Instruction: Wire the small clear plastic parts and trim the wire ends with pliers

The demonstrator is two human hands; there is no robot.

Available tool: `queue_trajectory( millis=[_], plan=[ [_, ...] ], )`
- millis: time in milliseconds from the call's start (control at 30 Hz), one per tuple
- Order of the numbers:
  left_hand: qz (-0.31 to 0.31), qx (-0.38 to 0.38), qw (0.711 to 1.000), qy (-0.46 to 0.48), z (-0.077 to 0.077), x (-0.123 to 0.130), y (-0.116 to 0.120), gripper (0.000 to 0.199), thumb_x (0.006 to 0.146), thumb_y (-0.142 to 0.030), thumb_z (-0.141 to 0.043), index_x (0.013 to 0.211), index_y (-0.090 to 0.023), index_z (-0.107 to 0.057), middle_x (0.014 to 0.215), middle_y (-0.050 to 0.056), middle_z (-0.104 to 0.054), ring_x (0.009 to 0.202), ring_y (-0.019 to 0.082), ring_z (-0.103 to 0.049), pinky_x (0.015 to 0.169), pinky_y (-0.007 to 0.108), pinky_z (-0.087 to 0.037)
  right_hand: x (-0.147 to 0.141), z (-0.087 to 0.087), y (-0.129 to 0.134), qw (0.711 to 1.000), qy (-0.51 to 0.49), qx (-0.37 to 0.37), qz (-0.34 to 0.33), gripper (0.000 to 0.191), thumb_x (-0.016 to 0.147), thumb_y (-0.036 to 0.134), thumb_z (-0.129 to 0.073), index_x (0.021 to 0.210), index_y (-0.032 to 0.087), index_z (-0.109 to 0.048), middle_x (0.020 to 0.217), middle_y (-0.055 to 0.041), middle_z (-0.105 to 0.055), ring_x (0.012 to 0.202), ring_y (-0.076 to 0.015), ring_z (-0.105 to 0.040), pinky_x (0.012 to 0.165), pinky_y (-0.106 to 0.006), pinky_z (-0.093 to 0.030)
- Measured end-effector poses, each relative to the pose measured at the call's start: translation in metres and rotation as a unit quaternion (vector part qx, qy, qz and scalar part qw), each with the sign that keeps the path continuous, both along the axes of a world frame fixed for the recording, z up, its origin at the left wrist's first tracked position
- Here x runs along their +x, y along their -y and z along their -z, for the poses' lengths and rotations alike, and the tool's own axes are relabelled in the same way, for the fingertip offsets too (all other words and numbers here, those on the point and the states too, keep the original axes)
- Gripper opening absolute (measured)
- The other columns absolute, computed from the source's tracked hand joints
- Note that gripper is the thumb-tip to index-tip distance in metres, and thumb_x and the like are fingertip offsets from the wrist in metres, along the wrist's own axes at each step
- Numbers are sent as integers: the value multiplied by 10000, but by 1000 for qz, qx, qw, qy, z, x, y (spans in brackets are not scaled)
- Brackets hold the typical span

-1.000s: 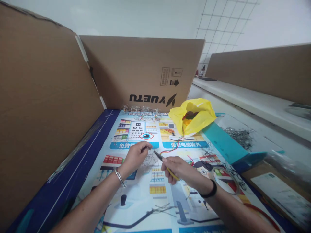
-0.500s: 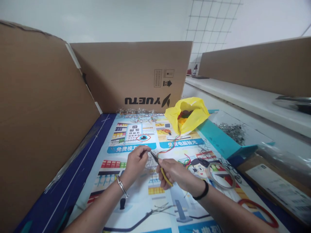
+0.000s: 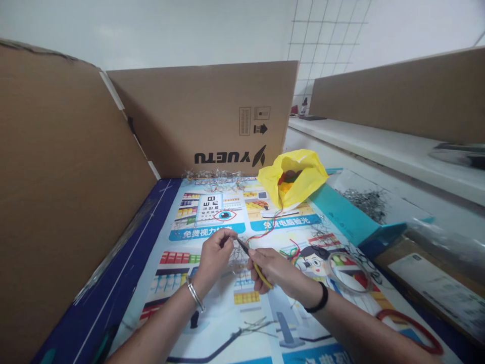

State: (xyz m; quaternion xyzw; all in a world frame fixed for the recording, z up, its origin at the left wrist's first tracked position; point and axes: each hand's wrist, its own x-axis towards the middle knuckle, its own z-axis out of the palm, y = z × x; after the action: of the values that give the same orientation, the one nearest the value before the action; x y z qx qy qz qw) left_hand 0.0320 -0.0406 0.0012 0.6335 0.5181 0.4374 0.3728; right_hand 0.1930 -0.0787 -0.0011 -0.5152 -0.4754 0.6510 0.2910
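Observation:
My right hand [image 3: 273, 270] is wrapped round the yellow handles of a pair of pliers [image 3: 243, 246], whose dark, pointed jaws reach up and left. At their tip, my left hand [image 3: 216, 255] pinches something too small to make out. Thin dark wires [image 3: 239, 259] lie in a loose tangle below the jaws. Red and green threads [image 3: 268, 232] run over the printed sheet from a yellow bag [image 3: 290, 177] behind my hands. Cut ends of coloured thread [image 3: 292, 251] lie just beyond my right hand.
Clear, crinkled bits [image 3: 212, 175] line the foot of the cardboard wall [image 3: 200, 111]. At right are a clear ring [image 3: 350, 273], a red ring [image 3: 411, 331], a heap of metal pieces [image 3: 366, 202] and a plastic-wrapped package [image 3: 435, 283]. Loose wires [image 3: 259, 326] lie in front.
The view has shifted slightly. Both hands stay close together in nearly the same pose, with the pliers' tip still at my left fingertips.

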Motion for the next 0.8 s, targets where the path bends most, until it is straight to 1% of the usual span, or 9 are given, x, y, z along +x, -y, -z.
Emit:
queue_trajectory(
  millis=[167,267,433,600,700,800],
  plan=[
    [-12,-2,1000,18,1,2,1,150,722,-198,-473,798,-184,-601,791,5,-630,745,145,-562,697,255,-420,-1,2,-1,999,31,20,1,503,750,643,-411,721,152,-516,524,27,-511,385,-98,-524,369,-205,-416],
    [-13,-15,1000,21,-1,3,3,138,726,-210,-479,796,-186,-596,746,-7,-614,689,134,-542,652,242,-412,0,8,-2,997,51,50,-7,490,784,621,-377,713,155,-511,539,19,-517,386,-97,-529,353,-191,-402],
    [-16,-18,1000,16,0,3,2,142,726,-217,-483,804,-189,-598,736,-13,-611,658,128,-528,625,237,-403,1,20,-5,990,106,89,-8,467,829,574,-327,730,159,-517,550,20,-508,371,-87,-517,321,-174,-384],
    [-16,-18,1000,6,3,3,0,150,724,-206,-479,805,-188,-604,763,-3,-625,694,137,-548,645,244,-409,3,20,-4,980,155,121,-16,453,846,547,-308,739,164,-525,553,24,-508,346,-68,-480,296,-160,-352],
    [-15,-22,999,18,2,4,0,144,722,-207,-484,802,-178,-601,762,5,-625,695,139,-551,648,247,-415,3,15,-3,985,134,110,-19,441,842,539,-325,733,163,-528,534,30,-499,339,-62,-465,295,-156,-346],
    [-7,-22,999,43,0,4,0,130,717,-209,-494,790,-169,-595,760,11,-626,707,139,-557,666,247,-424,5,8,-4,996,51,68,-24,423,829,535,-358,712,160,-515,500,42,-477,326,-66,-452,287,-160,-335]
  ],
)
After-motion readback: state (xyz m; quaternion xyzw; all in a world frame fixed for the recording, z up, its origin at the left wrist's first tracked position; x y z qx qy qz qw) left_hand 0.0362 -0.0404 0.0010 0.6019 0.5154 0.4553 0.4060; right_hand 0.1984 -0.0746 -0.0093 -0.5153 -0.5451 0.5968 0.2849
